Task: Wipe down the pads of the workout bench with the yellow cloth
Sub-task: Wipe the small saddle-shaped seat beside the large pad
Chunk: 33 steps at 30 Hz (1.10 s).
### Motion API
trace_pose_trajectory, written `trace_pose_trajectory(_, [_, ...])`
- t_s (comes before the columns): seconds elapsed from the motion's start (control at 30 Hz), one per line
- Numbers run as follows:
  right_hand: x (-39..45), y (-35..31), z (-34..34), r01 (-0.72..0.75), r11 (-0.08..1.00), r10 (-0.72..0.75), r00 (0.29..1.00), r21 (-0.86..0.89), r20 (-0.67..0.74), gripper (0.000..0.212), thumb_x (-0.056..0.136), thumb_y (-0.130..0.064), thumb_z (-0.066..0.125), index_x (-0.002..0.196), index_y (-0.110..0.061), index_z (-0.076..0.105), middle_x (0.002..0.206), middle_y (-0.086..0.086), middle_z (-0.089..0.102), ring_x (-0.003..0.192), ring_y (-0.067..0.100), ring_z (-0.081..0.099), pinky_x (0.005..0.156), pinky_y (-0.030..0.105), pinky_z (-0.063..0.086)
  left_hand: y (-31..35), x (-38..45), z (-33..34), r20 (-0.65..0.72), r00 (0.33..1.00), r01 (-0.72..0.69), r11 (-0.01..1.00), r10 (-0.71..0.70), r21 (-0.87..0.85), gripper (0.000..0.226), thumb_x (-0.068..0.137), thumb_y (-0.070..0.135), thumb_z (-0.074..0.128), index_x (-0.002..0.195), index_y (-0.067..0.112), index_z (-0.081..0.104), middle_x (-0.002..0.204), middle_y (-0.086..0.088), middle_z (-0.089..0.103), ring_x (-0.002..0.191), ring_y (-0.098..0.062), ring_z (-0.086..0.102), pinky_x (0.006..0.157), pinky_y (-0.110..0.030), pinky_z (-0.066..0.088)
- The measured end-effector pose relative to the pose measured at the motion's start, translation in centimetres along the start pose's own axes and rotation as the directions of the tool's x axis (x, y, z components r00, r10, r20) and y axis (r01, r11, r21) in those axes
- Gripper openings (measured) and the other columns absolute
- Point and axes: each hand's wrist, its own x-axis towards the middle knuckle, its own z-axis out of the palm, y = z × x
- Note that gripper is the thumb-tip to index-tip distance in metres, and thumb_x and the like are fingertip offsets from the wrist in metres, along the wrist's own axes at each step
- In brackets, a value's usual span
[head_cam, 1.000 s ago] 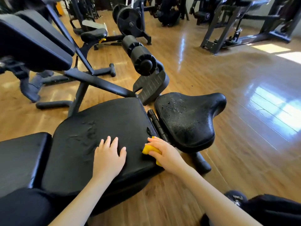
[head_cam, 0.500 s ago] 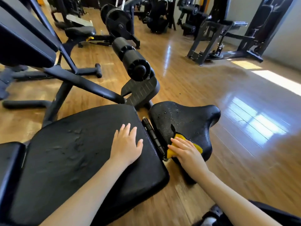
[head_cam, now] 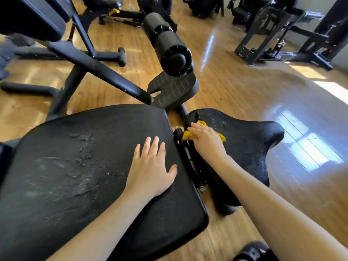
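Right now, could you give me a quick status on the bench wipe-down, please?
Left hand flat on large pad. Right hand presses yellow cloth on seat pad. Nothing blocking.

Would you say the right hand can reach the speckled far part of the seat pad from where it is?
Probably yes: the right hand already presses the yellow cloth on the seat pad, and nothing lies between it and the specks.

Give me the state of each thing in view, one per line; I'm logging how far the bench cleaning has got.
yellow cloth: bunched under the right hand, on the seat pad.
right hand: presses the cloth down.
left hand: flat, fingers spread, on the back pad.
seat pad: speckled with pale spots.
back pad: dusty smears, worn patches.
foam roller: untouched.
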Motion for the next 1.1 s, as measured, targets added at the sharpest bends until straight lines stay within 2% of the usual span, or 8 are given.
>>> trace_pose_trajectory(0.17, [5.6, -0.5, -0.4, -0.125, 0.991, 0.124, 0.992, 0.044, 0.014, 0.016, 0.088, -0.022, 0.05, 0.08, -0.03, 0.06, 0.108, 0.006, 0.062, 0.106, 0.032, 0.055, 0.089, 0.048, 0.044, 0.0, -0.1, 0.0, -0.006, 1.0, 0.0, 1.0, 0.0, -0.028, 0.073, 0.092, 0.056, 0.03, 0.149, 0.016, 0.009, 0.158, -0.005, -0.002, 0.145, -0.021, -0.009, 0.117, -0.041, -0.003])
trace_pose_trajectory(0.3, [3.9, -0.5, 0.1, -0.061, 0.997, 0.057, 0.997, -0.055, -0.059, 0.032, 0.091, -0.034, 0.048, 0.112, -0.012, 0.06, 0.123, 0.006, 0.057, 0.118, 0.027, 0.048, 0.099, 0.039, 0.035, 0.0, 0.0, -0.1, -0.006, 1.0, 0.005, 0.999, -0.005, -0.037, 0.074, 0.091, 0.057, 0.032, 0.149, 0.017, 0.011, 0.158, -0.005, 0.0, 0.145, -0.022, -0.008, 0.117, -0.042, -0.002])
trace_pose_trajectory(0.53, [-3.7, -1.1, -0.6, -0.022, 0.992, 0.026, 0.999, -0.121, 0.036, 0.052, 0.094, -0.035, 0.046, 0.142, -0.018, 0.033, 0.154, 0.0, 0.024, 0.143, 0.02, 0.017, 0.116, 0.036, 0.014, 0.1, -0.1, -0.3, 0.013, 1.0, 0.013, 0.999, -0.013, -0.044, 0.071, 0.092, 0.054, 0.033, 0.149, 0.017, 0.013, 0.158, -0.003, 0.003, 0.145, -0.021, -0.005, 0.118, -0.042, 0.001])
trace_pose_trajectory(0.63, [-8.4, -0.6, -0.3, 0.026, 0.989, -0.019, 0.999, -0.148, 0.047, 0.052, 0.095, -0.032, 0.046, 0.143, -0.019, 0.032, 0.154, -0.001, 0.022, 0.144, 0.019, 0.016, 0.117, 0.038, 0.014, 0.0, -0.1, -0.3, 0.011, 1.0, 0.012, 0.999, -0.012, -0.053, 0.069, 0.092, 0.053, 0.033, 0.149, 0.017, 0.016, 0.158, -0.003, 0.006, 0.145, -0.021, -0.003, 0.118, -0.042, 0.002])
trace_pose_trajectory(0.73, [-13.0, 0.6, 0.3, 0.061, 0.98, -0.063, 0.998, -0.189, -0.005, 0.049, 0.08, -0.024, 0.068, 0.127, -0.018, 0.055, 0.138, 0.003, 0.051, 0.13, 0.025, 0.045, 0.104, 0.046, 0.041, -0.1, -0.3, -0.4, 0.018, 1.0, 0.008, 0.997, -0.006, -0.078, 0.066, 0.093, 0.05, 0.034, 0.148, 0.017, 0.02, 0.158, -0.002, 0.01, 0.145, -0.02, 0.0, 0.118, -0.041, 0.004])
trace_pose_trajectory(0.8, [-15.4, 1.9, 0.6, 0.061, 0.972, -0.067, 0.998, -0.228, -0.019, 0.053, 0.069, -0.02, 0.078, 0.119, -0.021, 0.061, 0.128, 0.001, 0.06, 0.12, 0.022, 0.056, 0.093, 0.044, 0.048, -0.1, -0.5, -0.6, 0.014, 1.0, 0.003, 0.996, -0.002, -0.093, 0.063, 0.094, 0.048, 0.036, 0.147, 0.018, 0.024, 0.157, -0.001, 0.012, 0.145, -0.02, 0.002, 0.118, -0.04, 0.005])
trace_pose_trajectory(0.93, [-19.0, 4.1, 0.3, 0.061, 0.982, -0.072, 0.996, -0.18, -0.058, 0.077, 0.061, -0.009, 0.084, 0.127, -0.025, 0.047, 0.132, -0.001, 0.056, 0.124, 0.017, 0.051, 0.099, 0.04, 0.044, 0.0, -0.6, -0.8, 0.006, 1.0, 0.001, 0.995, 0.0, -0.1, 0.06, 0.094, 0.046, 0.037, 0.147, 0.018, 0.026, 0.157, 0.0, 0.015, 0.145, -0.019, 0.005, 0.118, -0.04, 0.006])
trace_pose_trajectory(1.1, [-19.9, 4.1, 1.4, -0.005, 0.992, -0.012, 0.992, -0.127, -0.127, 0.078, 0.069, -0.006, 0.079, 0.133, -0.022, 0.038, 0.138, 0.001, 0.048, 0.133, 0.016, 0.034, 0.111, 0.032, 0.018, 0.1, -0.6, -0.6, -0.017, 1.0, 0.001, 0.994, -0.003, -0.11, 0.058, 0.094, 0.044, 0.039, 0.145, 0.018, 0.03, 0.156, 0.0, 0.018, 0.145, -0.019, 0.007, 0.118, -0.039, 0.007])
